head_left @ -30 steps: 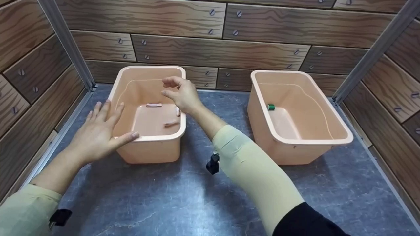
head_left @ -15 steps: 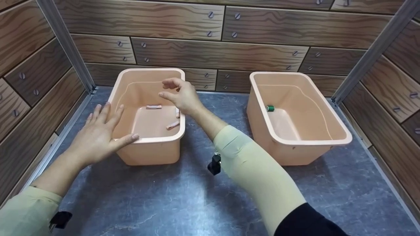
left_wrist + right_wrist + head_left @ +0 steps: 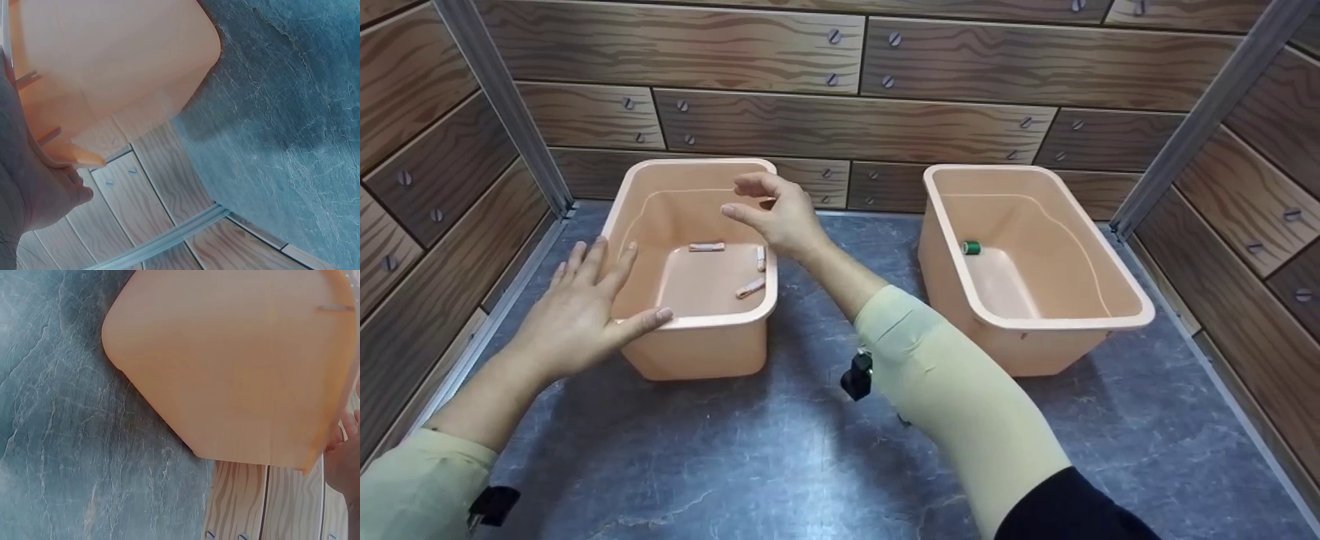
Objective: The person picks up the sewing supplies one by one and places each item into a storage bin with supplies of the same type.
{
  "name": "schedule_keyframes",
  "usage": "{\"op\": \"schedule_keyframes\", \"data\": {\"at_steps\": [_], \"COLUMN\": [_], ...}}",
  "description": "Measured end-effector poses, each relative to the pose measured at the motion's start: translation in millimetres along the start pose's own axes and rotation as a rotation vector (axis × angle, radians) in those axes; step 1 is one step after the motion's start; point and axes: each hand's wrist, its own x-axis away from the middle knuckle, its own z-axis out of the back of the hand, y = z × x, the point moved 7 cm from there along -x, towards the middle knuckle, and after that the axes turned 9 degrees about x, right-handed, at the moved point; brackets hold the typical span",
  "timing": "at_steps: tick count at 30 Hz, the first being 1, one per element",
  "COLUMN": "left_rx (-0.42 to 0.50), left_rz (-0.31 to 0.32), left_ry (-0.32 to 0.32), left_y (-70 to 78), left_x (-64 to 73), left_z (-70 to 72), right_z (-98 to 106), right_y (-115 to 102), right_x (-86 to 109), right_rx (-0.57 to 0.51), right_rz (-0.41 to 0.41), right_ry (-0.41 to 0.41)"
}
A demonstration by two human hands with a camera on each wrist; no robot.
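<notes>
My left hand lies with straight, spread fingers at the left rim of the left peach tub, thumb over its near corner. Above that tub's right rim hovers my right hand, its fingers loosely bent, thumb apart, nothing visible between them. On the tub floor are three small pale-pink oblong pieces: one by the far side, one along the right wall and one slanted near the front. In the right wrist view, the tub's side hides part of the right hand.
To the right stands a second peach tub, holding a small green spool-like cylinder by its left wall. Both tubs sit on a dark marbled surface. Wood-patterned walls with metal corner posts enclose the back and sides.
The near pink piece, blurred a second ago, has turned slightly and now lies still. Both hands keep nearly the same place; the head view has shifted a little.
</notes>
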Motion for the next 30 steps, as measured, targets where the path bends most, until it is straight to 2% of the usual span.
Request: {"op": "schedule_keyframes", "data": {"at_steps": [7, 21, 30], "left_rx": [-0.006, -0.001, 0.003], "left_rz": [0.002, -0.013, -0.016], "left_ry": [-0.009, 0.0, 0.009], "left_y": [1.8, 0.0, 2.1], "left_x": [-1.5, 0.8, 0.9], "left_z": [0.2, -0.4, 0.6], "right_z": [14.6, 33.9, 58.7], "right_y": [-8.2, -46.3, -65.4], "right_x": [4.0, 18.6, 33.4], "right_rx": [-0.006, -0.005, -0.083], "right_rz": [-0.006, 0.061, 0.108], "right_ry": [0.024, -0.003, -0.005]}}
